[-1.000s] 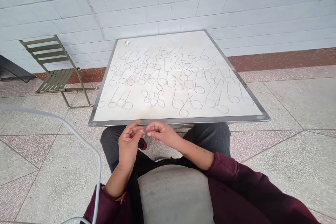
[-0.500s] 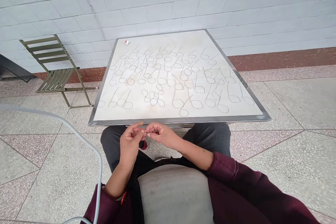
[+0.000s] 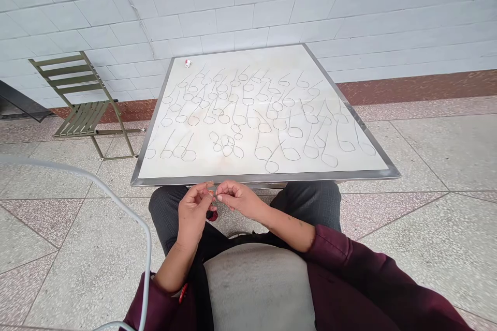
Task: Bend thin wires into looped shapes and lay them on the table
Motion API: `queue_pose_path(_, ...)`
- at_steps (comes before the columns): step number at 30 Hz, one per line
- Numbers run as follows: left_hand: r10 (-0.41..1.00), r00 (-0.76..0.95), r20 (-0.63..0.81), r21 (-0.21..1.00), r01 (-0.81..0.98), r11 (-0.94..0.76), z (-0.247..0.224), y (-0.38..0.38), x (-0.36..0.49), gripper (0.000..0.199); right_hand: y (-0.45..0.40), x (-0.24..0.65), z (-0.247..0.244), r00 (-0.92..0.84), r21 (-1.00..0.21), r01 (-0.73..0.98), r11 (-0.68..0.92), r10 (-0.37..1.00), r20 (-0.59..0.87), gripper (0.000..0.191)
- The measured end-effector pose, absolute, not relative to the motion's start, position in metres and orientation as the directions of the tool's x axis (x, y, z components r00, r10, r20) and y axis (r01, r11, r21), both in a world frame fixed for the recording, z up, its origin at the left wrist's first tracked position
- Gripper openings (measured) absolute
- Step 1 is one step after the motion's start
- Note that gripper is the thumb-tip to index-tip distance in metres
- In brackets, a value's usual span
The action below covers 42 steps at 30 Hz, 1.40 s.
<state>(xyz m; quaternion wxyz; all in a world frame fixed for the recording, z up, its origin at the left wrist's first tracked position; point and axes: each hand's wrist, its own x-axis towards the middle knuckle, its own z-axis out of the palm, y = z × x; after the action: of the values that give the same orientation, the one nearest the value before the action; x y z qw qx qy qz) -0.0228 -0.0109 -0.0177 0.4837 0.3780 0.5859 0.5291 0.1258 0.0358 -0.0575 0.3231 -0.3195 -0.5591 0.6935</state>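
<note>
My left hand (image 3: 194, 212) and my right hand (image 3: 239, 199) meet fingertip to fingertip just in front of the table's near edge, above my lap. Both are closed in a pinch around a thin wire loop (image 3: 213, 191), of which only a small piece shows between the fingers. On the white table (image 3: 248, 168) beyond lie many looped wires (image 3: 291, 153), most with a round loop and a long straight tail. A small cluster of closed wire rings (image 3: 228, 146) sits near the table's front middle.
A small white and red object (image 3: 188, 63) rests at the table's far left corner. To the left stands a green folding chair (image 3: 79, 93) by the tiled wall (image 3: 248, 5). A pale grey tube (image 3: 112, 194) curves past my left arm.
My fingers have shifted very slightly around the wire, with a small gap now showing between the fingertips. The wires on the table have not moved.
</note>
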Motion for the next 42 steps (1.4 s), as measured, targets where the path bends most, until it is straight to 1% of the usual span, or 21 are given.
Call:
queue_pose_path(4,0.955,-0.251,-0.159,0.987,-0.062,0.148,-0.0169,-0.0122,-0.0224,0.025,0.0359,0.1262,-0.0573,-0.586,-0.986,-0.076,-0.15,0.807,-0.078,0.015)
queue_pose_path(9,0.95,-0.291,-0.111,0.994,-0.053,0.1,-0.0151,-0.0139,-0.0215,0.024,0.0355,0.1269,-0.0513,-0.592,-0.986,-0.075,-0.148,0.803,-0.075,0.016)
queue_pose_path(15,0.952,-0.301,-0.054,0.99,0.107,0.09,-0.0133,-0.0128,-0.0239,0.026,0.0362,0.1282,-0.0503,-0.617,-0.979,-0.086,-0.182,0.782,-0.091,0.019)
queue_pose_path(17,0.954,-0.291,-0.066,0.991,0.097,0.097,-0.0147,-0.0123,-0.0248,0.028,0.0367,0.1282,-0.0522,-0.608,-0.978,-0.107,-0.178,0.79,-0.077,0.019)
queue_pose_path(23,0.958,-0.233,-0.168,0.985,-0.064,0.158,-0.0149,-0.0117,-0.0251,0.03,0.0369,0.1273,-0.0541,-0.592,-0.976,-0.125,-0.18,0.803,-0.073,0.02)
queue_pose_path(26,0.96,-0.21,-0.187,0.98,-0.101,0.169,-0.0118,-0.0121,-0.0244,0.029,0.0363,0.127,-0.0539,-0.588,-0.976,-0.125,-0.178,0.805,-0.072,0.021)
queue_pose_path(31,0.967,-0.173,-0.185,0.982,-0.071,0.175,-0.0112,-0.0129,-0.0235,0.028,0.0352,0.1269,-0.0556,-0.594,-0.975,-0.123,-0.183,0.801,-0.075,0.021)
queue_pose_path(36,0.964,-0.19,-0.184,0.982,-0.003,0.187,-0.0158,-0.0125,-0.0232,0.023,0.034,0.127,-0.0561,-0.598,-0.982,-0.114,-0.151,0.8,-0.054,0.019)
queue_pose_path(39,0.968,-0.19,-0.165,0.984,0.036,0.175,-0.0181,-0.0119,-0.0236,0.025,0.034,0.1271,-0.0559,-0.609,-0.982,-0.111,-0.151,0.791,-0.053,0.018)
queue_pose_path(42,0.969,-0.178,-0.172,0.983,0.029,0.18,-0.0197,-0.0114,-0.0243,0.026,0.0346,0.1273,-0.056,-0.605,-0.983,-0.11,-0.147,0.795,-0.051,0.017)
